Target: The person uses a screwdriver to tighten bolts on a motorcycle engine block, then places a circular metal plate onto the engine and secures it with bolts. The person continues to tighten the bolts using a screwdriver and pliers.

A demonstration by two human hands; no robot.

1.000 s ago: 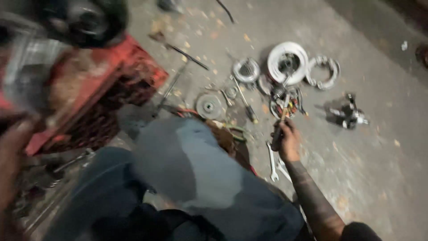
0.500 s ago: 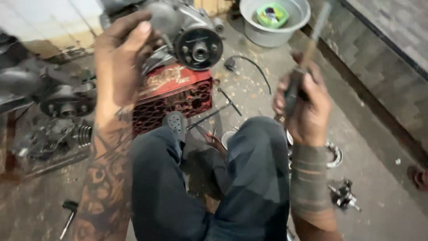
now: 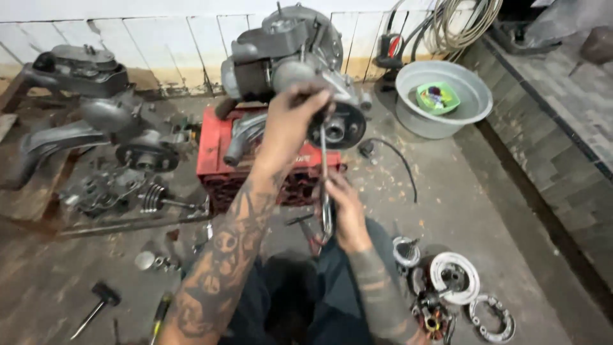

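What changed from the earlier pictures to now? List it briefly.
The right hand took a long metal tool from the floor parts and raised it to the engine. The left hand moved onto the engine's front. The engine stays on the red crate.

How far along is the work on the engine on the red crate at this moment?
Done: parts already lie off on the floor, among them a white round plate. In hand: the left hand steadies the engine on the red crate, and the right hand holds a wrench at its round hub. Left: the hub still looks mounted.

Dim, even light; sharp, edge-warped.
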